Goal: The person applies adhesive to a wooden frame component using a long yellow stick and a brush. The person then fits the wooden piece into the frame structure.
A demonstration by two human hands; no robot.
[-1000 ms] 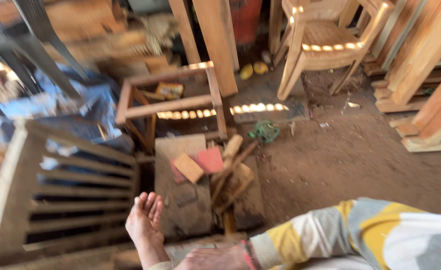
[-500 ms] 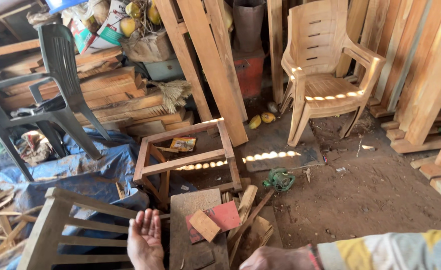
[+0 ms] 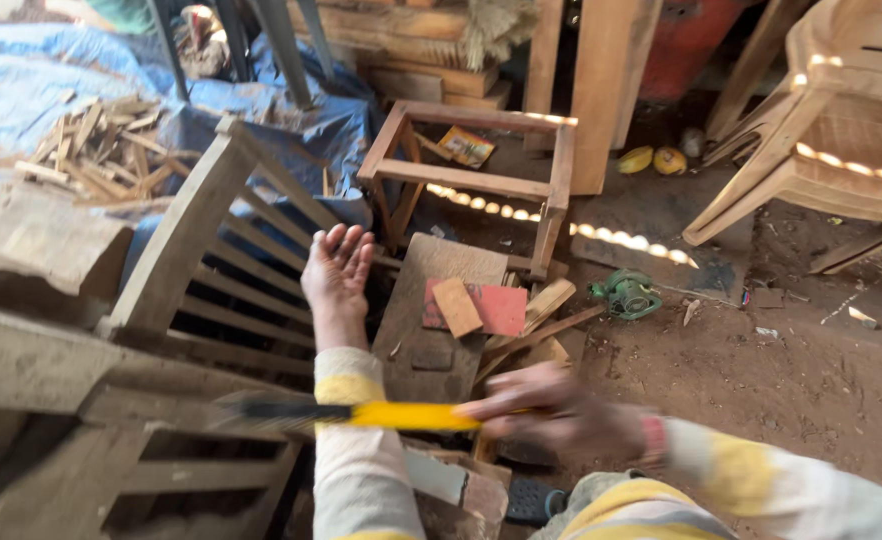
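Note:
My left hand [image 3: 337, 270] is raised palm up with its fingers spread, and it holds nothing. It hovers beside the slatted wooden chair back [image 3: 206, 262] and over a flat board [image 3: 431, 330] carrying red and tan sandpaper pieces [image 3: 473, 307]. My right hand [image 3: 551, 408] is blurred and grips a long tool with a yellow handle and a dark blade [image 3: 361, 414]. The tool lies across my left forearm, its dark end pointing left over the chair frame.
A small wooden stool frame [image 3: 481, 180] stands behind the board. A plastic chair [image 3: 841, 130] is at the upper right. A blue tarp [image 3: 51, 90] with wood offcuts [image 3: 101, 150] lies at the upper left. A green object [image 3: 626, 295] rests on the dirt floor.
The view has dipped down and closer. My right hand came up from the bottom edge and now holds the yellow-handled tool across my left forearm. My left hand stays open.

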